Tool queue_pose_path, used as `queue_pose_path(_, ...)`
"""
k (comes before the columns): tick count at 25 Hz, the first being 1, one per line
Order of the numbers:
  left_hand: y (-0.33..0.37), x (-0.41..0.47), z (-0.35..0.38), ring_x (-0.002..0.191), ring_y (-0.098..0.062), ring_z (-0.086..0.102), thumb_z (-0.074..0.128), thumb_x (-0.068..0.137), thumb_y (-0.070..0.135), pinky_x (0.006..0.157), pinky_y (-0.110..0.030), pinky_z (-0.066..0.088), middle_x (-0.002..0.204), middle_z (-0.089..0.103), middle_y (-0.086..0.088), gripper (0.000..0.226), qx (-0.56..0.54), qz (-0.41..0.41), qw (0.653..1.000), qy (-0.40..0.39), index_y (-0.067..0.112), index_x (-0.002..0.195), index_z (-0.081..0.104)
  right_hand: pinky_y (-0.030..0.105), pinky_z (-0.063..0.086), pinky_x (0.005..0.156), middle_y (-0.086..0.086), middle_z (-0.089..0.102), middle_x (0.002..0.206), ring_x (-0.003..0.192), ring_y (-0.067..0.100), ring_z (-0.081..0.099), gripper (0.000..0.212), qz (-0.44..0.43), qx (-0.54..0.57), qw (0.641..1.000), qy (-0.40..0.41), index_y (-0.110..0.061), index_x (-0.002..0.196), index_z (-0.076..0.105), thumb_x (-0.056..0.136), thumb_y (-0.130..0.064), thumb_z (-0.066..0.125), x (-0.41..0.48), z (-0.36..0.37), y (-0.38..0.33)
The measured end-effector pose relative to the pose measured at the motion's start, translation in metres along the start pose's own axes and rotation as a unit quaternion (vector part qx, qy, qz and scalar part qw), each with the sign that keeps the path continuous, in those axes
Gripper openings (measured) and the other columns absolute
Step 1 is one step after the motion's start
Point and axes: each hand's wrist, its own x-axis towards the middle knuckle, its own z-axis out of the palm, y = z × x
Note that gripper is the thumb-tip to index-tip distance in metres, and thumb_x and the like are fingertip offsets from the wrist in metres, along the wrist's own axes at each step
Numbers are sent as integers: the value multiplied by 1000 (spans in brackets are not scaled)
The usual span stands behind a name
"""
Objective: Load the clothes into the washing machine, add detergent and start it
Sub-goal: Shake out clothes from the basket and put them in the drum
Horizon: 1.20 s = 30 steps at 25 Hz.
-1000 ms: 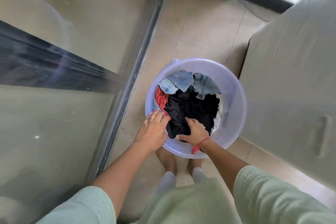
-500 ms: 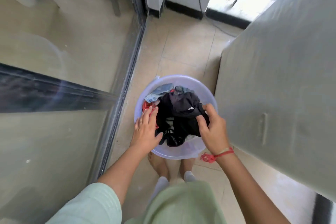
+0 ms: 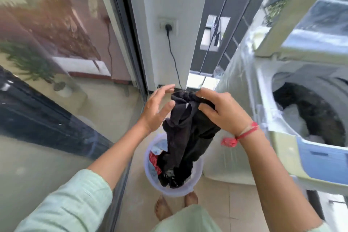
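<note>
- Head view, looking down: right hand (image 3: 222, 113) is bunched tight around the top of a black garment (image 3: 188, 128), fingers curled into the cloth, so it's got a proper grip.
- left hand (image 3: 157, 111) sits just left of that, fingers spread and pretty straight, palm facing the cloth, holding nothing. The thumb looks right up against the fabric, but I can't tell if it actually touches.
- the rest of the black garment hangs down below both hands, and its lower end reaches into the plastic basin (image 3: 196, 179) on the floor under them.
- in the basin, below the left hand, there's a red piece (image 3: 154, 160) and something pale blue (image 3: 159, 147), plus more dark stuff under the hanging cloth.
- washing machine (image 3: 280, 143) is off to the right of the right hand. It's a top-loader with the lid (image 3: 310, 15) tipped up and the drum (image 3: 316, 115) open, dark and white laundry showing inside. There's a clear plastic cover (image 3: 237, 90) over its side.
- red thread bracelet (image 3: 246, 132) on the right wrist, knot dangling.
- beyond the hands there's a wall socket (image 3: 168, 25) with a black plug in it, and the cord (image 3: 174, 62) runs down behind the fingertips.
- glass door (image 3: 56, 81) runs along left of the left arm, and bare feet (image 3: 162, 209) are on the near side of the basin.
</note>
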Motion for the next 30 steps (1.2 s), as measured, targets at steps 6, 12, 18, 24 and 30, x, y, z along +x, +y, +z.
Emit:
queue_pose_path(6,112,30,-50,82,1,58,63,86,34,75,-27,46,86,63,18,15,48,74,994,-62,35,100,58,39,51,65,3,63,74,70,27,58,22,-24,-100,988,117,-21,91,54,81,-40,59,31,-82,-71)
queue_pose_path(12,186,48,-123,62,2,48,56,92,14,58,-17,36,72,56,9,13,183,129,969,-102,25,85,53,31,52,73,1,68,82,77,19,63,33,48,102,991,-76,-16,89,63,70,-36,80,31,-116,-75)
queue_pose_path(18,228,34,-141,72,-10,48,46,96,5,61,-16,40,82,51,-8,3,122,138,979,-87,3,97,48,31,39,106,-9,58,118,112,10,53,53,101,161,964,-184,-25,118,59,70,-19,81,14,-18,-29)
queue_pose_path(24,241,17,-167,82,-9,47,40,99,5,70,-18,40,90,50,-8,6,105,120,986,-52,2,101,45,54,47,95,0,67,111,106,26,63,47,228,235,917,-226,-30,104,59,63,-30,84,0,61,-3)
queue_pose_path(30,192,20,-205,100,-15,53,44,98,31,95,-40,41,107,57,-8,19,57,29,997,48,15,106,52,17,51,74,7,64,92,90,20,59,22,184,222,952,102,-7,95,64,75,-6,74,38,-52,24)
